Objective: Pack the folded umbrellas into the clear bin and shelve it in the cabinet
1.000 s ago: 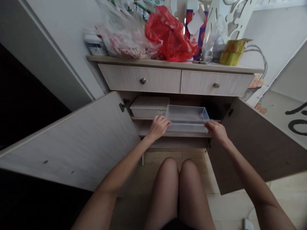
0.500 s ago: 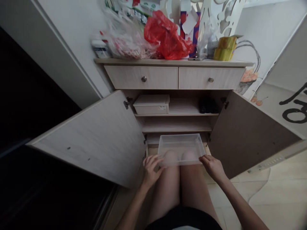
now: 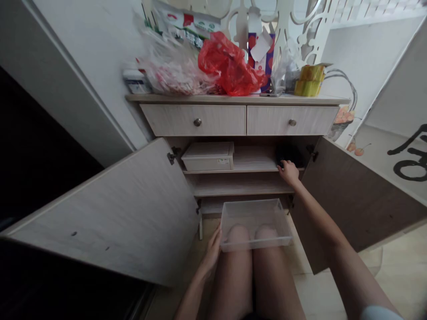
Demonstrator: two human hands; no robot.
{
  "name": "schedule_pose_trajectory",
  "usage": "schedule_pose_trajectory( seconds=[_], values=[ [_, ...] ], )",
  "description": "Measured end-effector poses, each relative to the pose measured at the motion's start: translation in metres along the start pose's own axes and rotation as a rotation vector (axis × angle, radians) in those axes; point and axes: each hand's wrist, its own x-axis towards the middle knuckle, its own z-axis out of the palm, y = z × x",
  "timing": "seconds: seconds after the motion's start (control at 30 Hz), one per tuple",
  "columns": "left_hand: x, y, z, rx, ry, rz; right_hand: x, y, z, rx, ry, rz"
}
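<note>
Right hand [image 3: 288, 172] at dark bundle [image 3: 289, 154] just beyond it (gripping? can't tell); left hand [image 3: 212, 250] touching clear bin [image 3: 254, 218] to its right, grip unclear too.

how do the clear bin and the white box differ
The clear bin is see-through; the white box looks opaque. The bin is open-topped; the box looks covered. The left hand touches the bin; the box sits untouched on the upper shelf. Both are rectangular.

Dim light leaves the shelves [image 3: 245, 183] shadowed, the lower left nearly black, and fine detail soft.
</note>
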Motion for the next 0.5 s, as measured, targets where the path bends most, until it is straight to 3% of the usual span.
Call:
schedule_pose_trajectory(
  seconds=[0.07,0.17,0.33,0.5],
  values=[
    [-0.001,0.002,-0.002,0.015,-0.023,-0.017,0.038,-0.009,0.014,-0.053,-0.041,0.086],
    [-0.002,0.004,-0.006,0.018,-0.046,-0.007,0.065,-0.016,0.037,-0.076,-0.115,0.167],
    [0.000,0.008,-0.011,0.046,-0.071,0.012,0.065,-0.023,0.066,-0.004,-0.028,0.205],
    [0.004,0.010,-0.008,0.016,-0.076,0.041,0.059,-0.008,0.063,0.325,0.084,0.214]
  ],
)
